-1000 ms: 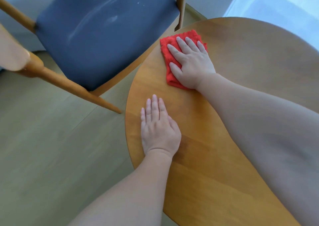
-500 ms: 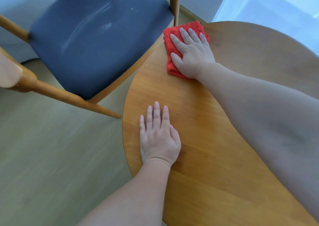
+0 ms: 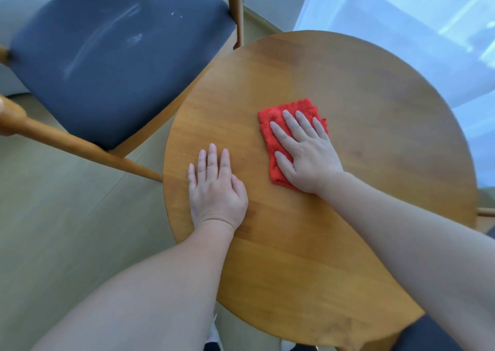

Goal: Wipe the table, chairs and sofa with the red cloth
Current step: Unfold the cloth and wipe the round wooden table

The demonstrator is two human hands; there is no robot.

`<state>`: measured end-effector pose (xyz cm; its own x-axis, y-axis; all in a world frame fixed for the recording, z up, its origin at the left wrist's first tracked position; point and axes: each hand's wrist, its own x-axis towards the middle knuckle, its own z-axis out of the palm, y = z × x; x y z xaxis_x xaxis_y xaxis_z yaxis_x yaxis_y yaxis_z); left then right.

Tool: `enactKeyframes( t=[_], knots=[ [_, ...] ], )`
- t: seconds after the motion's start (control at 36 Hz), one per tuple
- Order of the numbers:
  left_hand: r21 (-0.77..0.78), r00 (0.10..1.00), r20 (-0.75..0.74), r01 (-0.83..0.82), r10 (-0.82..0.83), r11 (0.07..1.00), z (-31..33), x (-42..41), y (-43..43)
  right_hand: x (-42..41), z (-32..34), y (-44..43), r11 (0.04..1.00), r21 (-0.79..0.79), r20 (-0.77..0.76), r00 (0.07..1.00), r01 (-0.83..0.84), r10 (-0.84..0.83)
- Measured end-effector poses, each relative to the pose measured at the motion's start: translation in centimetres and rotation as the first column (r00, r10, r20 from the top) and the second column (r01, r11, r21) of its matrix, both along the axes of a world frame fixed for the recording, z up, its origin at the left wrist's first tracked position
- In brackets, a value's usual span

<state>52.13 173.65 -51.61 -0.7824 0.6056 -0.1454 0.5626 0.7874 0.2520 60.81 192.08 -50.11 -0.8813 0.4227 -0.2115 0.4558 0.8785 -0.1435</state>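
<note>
A folded red cloth [image 3: 270, 125] lies near the middle of the round wooden table [image 3: 361, 88]. My right hand [image 3: 308, 152] presses flat on the cloth, fingers spread, covering most of it. My left hand [image 3: 217, 190] rests flat on the bare tabletop near the left edge, holding nothing. A wooden chair with a dark blue seat [image 3: 112, 64] stands to the upper left, its seat tucked partly under the table rim. No sofa is in view.
Pale wood floor [image 3: 67, 230] lies left of the table. A sheer white curtain [image 3: 428, 29] hangs at the upper right. Another dark seat corner [image 3: 428, 334] shows at the bottom right. The chair's wooden leg [image 3: 88, 147] slants toward the table edge.
My right hand has slid the red cloth from the table's far left edge by the chair back toward the middle. The left hand stayed flat in place. The view tilted toward the table.
</note>
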Motion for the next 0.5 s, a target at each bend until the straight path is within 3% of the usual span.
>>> enactKeyframes(
  t=[0.14,0.31,0.5],
  knots=[
    [-0.023,0.999,-0.049,0.019,-0.02,1.0,-0.1,0.1,-0.1,3.3,0.1,-0.6,0.999,-0.002,0.008,0.999,0.042,-0.042],
    [0.089,0.952,-0.134,0.287,-0.274,0.954,0.5,0.6,1.1,2.6,0.1,-0.2,0.998,-0.009,-0.017,0.998,0.067,-0.067],
    [0.165,0.978,-0.051,0.208,-0.202,0.964,1.4,4.4,4.6,3.3,-0.8,0.5,0.984,0.007,-0.053,0.983,0.176,-0.175]
  ],
)
